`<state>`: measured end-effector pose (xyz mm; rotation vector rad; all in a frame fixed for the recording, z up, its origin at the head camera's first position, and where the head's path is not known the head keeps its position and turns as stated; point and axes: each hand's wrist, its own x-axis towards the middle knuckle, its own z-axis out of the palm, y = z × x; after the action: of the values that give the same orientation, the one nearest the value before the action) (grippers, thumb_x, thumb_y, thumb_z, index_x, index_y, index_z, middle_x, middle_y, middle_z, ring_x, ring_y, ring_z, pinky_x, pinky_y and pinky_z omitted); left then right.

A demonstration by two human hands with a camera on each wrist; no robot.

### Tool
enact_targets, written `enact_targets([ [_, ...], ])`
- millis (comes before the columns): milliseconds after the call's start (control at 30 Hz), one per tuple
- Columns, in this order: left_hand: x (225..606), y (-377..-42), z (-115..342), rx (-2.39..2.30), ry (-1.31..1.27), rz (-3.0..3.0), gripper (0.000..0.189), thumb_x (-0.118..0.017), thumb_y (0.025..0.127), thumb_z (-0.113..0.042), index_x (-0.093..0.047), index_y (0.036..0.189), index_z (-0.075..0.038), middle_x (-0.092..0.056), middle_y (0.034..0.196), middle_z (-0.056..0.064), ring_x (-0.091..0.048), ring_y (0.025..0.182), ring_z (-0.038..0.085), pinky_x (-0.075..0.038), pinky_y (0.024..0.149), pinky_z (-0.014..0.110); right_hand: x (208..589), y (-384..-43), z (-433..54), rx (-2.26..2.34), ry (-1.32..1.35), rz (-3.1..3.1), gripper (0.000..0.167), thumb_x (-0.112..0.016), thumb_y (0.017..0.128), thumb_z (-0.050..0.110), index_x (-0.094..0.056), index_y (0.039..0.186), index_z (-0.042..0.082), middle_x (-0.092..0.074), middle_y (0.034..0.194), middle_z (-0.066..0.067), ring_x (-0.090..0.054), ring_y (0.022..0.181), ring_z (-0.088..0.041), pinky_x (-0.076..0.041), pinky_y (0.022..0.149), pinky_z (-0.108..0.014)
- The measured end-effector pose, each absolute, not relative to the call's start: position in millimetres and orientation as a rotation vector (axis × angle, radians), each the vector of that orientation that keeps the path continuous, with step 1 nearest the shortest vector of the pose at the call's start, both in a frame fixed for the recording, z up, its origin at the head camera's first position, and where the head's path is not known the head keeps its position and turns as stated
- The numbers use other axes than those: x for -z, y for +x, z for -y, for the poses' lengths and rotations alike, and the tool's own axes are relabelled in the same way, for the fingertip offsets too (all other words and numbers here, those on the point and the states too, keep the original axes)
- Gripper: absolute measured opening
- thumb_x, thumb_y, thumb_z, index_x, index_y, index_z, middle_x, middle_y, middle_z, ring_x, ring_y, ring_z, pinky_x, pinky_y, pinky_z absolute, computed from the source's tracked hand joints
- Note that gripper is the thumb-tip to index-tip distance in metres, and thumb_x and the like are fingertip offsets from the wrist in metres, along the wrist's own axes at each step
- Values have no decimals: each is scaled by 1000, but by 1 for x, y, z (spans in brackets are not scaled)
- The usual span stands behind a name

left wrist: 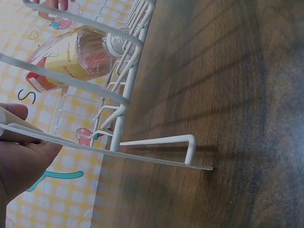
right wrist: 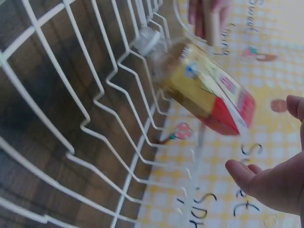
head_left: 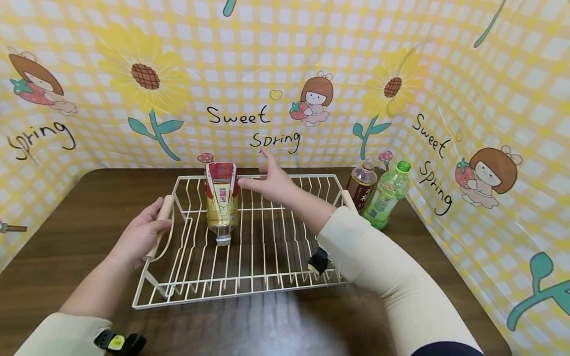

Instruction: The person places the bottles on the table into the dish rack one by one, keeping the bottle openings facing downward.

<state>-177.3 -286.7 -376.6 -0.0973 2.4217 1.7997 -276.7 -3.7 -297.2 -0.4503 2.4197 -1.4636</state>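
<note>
A white wire dish rack (head_left: 276,284) with wooden handles stands on the brown table. My left hand (head_left: 141,235) grips its left wooden handle (head_left: 161,225). Upside down in the rack's left part is a plastic bottle (head_left: 221,205) with a red and yellow label, its neck lowered among the wires. My right hand (head_left: 273,184) is just right of the bottle's upper end, with fingers spread and nothing held. In the right wrist view a gap shows between the right hand (right wrist: 273,185) and the bottle (right wrist: 209,88). The left wrist view shows the bottle's capped neck (left wrist: 116,45) at the wires.
Right of the rack stand a dark-labelled bottle (head_left: 361,185) and a green bottle (head_left: 388,195), close together. The right wooden handle (head_left: 349,200) is partly behind my right forearm. A yellow checked cloth (head_left: 249,74) hangs behind the table (head_left: 58,227) and along its sides.
</note>
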Motion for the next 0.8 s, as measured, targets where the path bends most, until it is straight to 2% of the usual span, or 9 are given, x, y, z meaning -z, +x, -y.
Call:
enact_targets([
  [233, 381, -175, 292, -1795, -106, -2432, 70, -35, 106, -18, 15, 155, -11, 11, 162, 18, -5, 148, 35, -27, 100, 4, 278, -278, -38, 1521, -486, -2440, 92, -71, 89, 34, -10, 158, 31, -36, 155, -13, -39, 141, -29, -43, 108, -46],
  [433, 387, -178, 294, -1830, -87, -2420, 70, -36, 106, -23, 14, 155, -13, 12, 162, 18, -2, 149, 29, -21, 106, 5, 262, -276, -84, 1608, -527, -2496, 88, -69, 91, 28, -12, 158, 21, -33, 157, -16, -36, 143, -33, -37, 113, -49],
  [600, 389, -182, 290, -1827, -64, -2431, 70, -36, 106, -21, 13, 155, -11, 11, 162, 19, -2, 149, 27, -22, 104, 3, 262, -274, -130, 1699, -464, -2496, 85, -65, 93, 24, -10, 158, 20, -27, 159, -17, -29, 146, -34, -31, 116, -51],
  [800, 389, -183, 288, -1827, -53, -2431, 69, -35, 106, -19, 14, 155, -10, 15, 161, 18, 4, 148, 30, -13, 111, 6, 269, -270, -169, 1727, -401, -2571, 87, -65, 94, 22, -7, 158, 18, -25, 158, -19, -27, 146, -35, -27, 119, -49],
])
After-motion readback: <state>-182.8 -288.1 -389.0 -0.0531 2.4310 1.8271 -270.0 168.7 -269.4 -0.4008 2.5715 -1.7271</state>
